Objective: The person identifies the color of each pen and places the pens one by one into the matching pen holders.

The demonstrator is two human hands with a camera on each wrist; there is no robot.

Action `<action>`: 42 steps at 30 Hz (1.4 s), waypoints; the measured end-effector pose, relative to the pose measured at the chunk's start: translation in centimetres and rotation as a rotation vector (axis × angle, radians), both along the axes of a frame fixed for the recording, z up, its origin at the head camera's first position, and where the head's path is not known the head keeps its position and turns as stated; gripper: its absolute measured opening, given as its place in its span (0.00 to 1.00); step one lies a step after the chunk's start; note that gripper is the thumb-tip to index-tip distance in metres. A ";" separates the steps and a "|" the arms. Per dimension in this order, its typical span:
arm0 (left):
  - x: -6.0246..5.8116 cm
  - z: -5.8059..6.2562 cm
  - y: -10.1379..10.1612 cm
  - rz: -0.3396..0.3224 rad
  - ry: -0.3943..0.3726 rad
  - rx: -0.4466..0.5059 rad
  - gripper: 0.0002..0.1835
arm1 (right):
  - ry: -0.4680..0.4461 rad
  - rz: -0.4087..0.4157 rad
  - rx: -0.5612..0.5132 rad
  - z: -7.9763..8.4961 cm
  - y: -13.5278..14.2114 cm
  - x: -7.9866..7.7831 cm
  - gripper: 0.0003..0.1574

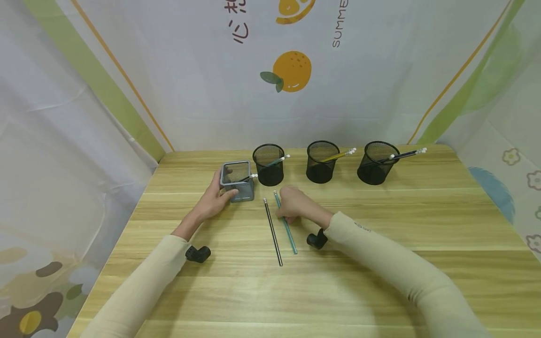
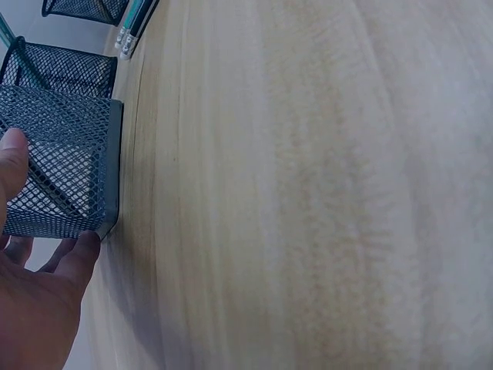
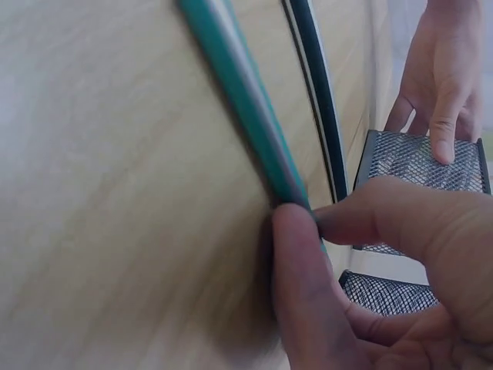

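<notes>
On the left side of the table, my left hand grips a square grey mesh pen holder, thumb on its near face and fingers around its left side. A dark pencil leans inside that holder, seen through the mesh in the left wrist view. My right hand pinches a teal pencil between thumb and finger; in the right wrist view the teal pencil lies along the tabletop. Left of it and almost parallel lies a black pencil, its eraser end pointing away from me.
Three round black mesh cups line the back of the table: one with teal pencils, one with yellow pencils, and one with dark pencils. Behind them hangs a white curtain with fruit prints.
</notes>
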State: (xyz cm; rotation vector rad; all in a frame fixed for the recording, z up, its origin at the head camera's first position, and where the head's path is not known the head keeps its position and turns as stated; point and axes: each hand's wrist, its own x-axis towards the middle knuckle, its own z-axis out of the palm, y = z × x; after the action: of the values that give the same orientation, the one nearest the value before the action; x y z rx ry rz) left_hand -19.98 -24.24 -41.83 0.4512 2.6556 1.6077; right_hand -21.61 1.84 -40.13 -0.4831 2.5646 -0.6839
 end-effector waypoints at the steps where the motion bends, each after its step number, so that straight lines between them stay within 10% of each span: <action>1: 0.0 -0.1 0.0 -0.001 0.003 0.001 0.41 | 0.000 0.004 -0.001 0.0 0.1 0.0 0.18; 18: -0.4 -0.5 -0.2 0.004 0.021 -0.007 0.40 | -0.057 0.074 -0.115 0.4 1.7 0.3 0.30; 34: -0.3 -0.3 -0.2 0.005 0.016 -0.006 0.40 | -0.127 -0.006 -0.281 0.8 3.6 0.6 0.03; 42: 0.0 -0.1 0.0 0.012 0.002 0.000 0.41 | -0.126 -0.003 -0.344 1.4 4.6 0.8 0.05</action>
State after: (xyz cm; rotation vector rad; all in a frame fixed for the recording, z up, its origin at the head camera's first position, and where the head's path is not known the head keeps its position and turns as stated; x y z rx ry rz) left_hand -19.99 -24.21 -41.88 0.4381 2.6651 1.6107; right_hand -20.77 6.42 -38.76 -0.5256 2.3380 -1.1277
